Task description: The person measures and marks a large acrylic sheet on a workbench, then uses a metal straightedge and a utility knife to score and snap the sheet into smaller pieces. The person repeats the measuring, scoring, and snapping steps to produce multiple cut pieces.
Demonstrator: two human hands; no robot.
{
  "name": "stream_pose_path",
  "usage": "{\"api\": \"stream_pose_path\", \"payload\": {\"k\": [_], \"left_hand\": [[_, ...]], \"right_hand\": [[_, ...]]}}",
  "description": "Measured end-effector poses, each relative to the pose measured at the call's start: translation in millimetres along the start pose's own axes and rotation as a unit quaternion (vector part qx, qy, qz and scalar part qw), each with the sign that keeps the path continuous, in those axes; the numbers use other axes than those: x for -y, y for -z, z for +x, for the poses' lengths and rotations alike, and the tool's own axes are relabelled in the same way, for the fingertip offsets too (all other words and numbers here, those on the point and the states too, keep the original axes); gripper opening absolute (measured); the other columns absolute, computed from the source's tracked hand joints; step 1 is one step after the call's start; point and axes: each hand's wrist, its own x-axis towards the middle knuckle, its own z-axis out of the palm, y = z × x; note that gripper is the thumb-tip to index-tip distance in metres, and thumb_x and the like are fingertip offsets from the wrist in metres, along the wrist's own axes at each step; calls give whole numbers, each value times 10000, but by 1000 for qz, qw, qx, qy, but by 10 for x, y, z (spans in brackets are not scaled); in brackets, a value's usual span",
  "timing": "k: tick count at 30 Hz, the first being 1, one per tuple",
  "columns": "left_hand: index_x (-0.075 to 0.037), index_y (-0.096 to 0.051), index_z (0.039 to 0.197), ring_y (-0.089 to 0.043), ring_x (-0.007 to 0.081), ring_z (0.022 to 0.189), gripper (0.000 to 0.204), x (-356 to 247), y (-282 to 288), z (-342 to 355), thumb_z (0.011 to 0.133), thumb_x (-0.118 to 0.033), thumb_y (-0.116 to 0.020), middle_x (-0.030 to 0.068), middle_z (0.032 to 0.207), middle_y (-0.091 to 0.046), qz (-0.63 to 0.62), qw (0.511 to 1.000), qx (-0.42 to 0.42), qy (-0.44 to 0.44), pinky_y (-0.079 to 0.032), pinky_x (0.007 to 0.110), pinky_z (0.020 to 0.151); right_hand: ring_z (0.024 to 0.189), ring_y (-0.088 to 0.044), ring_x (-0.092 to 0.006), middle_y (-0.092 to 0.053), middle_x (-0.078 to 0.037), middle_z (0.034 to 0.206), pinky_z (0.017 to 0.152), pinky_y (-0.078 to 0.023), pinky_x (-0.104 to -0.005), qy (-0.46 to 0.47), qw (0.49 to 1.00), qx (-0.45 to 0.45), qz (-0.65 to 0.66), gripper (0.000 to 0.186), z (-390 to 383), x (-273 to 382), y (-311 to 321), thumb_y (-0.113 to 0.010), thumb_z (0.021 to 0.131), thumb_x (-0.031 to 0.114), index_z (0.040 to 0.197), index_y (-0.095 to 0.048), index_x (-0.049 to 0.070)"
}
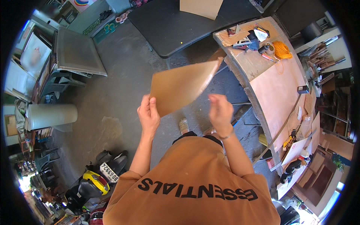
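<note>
A thin brown sheet of board, pale along its curved right edge, is held up in front of me above the floor. My left hand is closed on its lower left corner, with the thumb on the face toward me. Apart from the sheet, just right of its curved edge, my right hand is raised with its fingers curled in. Motion blurs that hand, and whatever it may hold cannot be made out.
Ahead stands a black table with another brown sheet on it. A wooden workbench to my right carries tools and a coil of orange cord. A motorcycle is at lower left, below a pale roll.
</note>
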Motion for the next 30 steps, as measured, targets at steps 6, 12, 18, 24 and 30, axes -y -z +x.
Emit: {"api": "stream_pose_path", "payload": {"k": [6,12,18,24,30], "left_hand": [[24,-676,1138,-766,311,881,330,210,23,-184,855,149,-563,150,1020,-775,17,972,49,-229,-612,344,770],[28,-662,1176,-750,362,1032,461,132,-306,-274,770,197,-522,194,1115,-758,-49,934,122,-332,-620,444,931],[34,-663,1188,-747,371,1039,459,51,-570,-232,781,194,-523,204,1110,-757,-96,924,160,-333,-616,445,915],[24,-701,1144,-761,322,994,350,-394,-890,-39,822,126,-610,158,1081,-770,-75,913,247,-315,-620,385,853],[-20,-719,1110,-753,261,988,293,-1077,-1258,158,836,74,-671,95,1049,-777,12,832,468,-298,-605,367,831]], "right_hand": [[903,-731,-217,-659,-120,1196,728,-598,-340,-288,786,85,540,695,-83,197,254,-354,1075,619,1356,-540,11],[1043,-721,-288,-653,-153,1228,830,-618,-386,-323,797,29,510,591,71,620,652,-530,1063,502,1345,-539,-18],[1044,-717,-274,-664,-145,1201,857,-615,-409,-327,806,-33,492,548,-68,532,884,-553,1066,457,1318,-542,-30],[1222,-626,-346,-648,-196,1235,976,-546,-422,-202,940,-276,-5,541,-381,295,1152,-759,943,270,1347,-539,-14],[1040,-662,-268,-728,-103,1116,1000,-492,-372,-111,983,-88,116,313,-923,-324,1729,-744,909,64,1215,-693,18]]}}
